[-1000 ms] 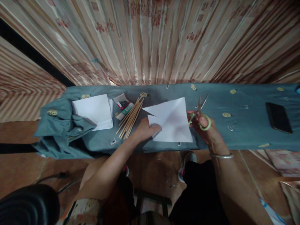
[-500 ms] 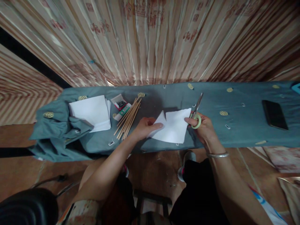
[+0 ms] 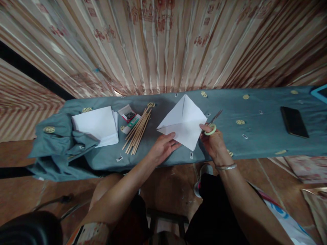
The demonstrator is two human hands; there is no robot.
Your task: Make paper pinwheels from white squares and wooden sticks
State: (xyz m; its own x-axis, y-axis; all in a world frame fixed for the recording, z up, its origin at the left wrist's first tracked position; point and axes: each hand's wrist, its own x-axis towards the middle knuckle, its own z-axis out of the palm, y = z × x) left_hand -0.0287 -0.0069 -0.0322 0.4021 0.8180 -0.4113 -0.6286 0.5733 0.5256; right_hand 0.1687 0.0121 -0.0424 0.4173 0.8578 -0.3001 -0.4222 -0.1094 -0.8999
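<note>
A white sheet of paper (image 3: 187,120) with a cut slit near its top corner is held above the cloth, turned like a diamond. My left hand (image 3: 165,146) grips its lower left edge, thumb on top and fingers beneath. My right hand (image 3: 212,137) pinches the right corner and also keeps hold of scissors (image 3: 209,129) with pale green handles. The scissor blades point up and to the right, away from the paper. Left of my left hand lies a bundle of thin wooden sticks (image 3: 138,132), next to a small open box (image 3: 131,119) with dark small items inside.
A stack of white paper (image 3: 94,126) lies at the left, partly under bunched cloth (image 3: 63,136). A black phone (image 3: 294,121) rests at the right, and a blue-edged object (image 3: 320,93) shows at the far right. A patterned curtain (image 3: 163,47) hangs behind the narrow table.
The paper has turned and opened out into a diamond, its slit now near the top. My left hand has shifted to the lower edge; the scissors have tilted further right.
</note>
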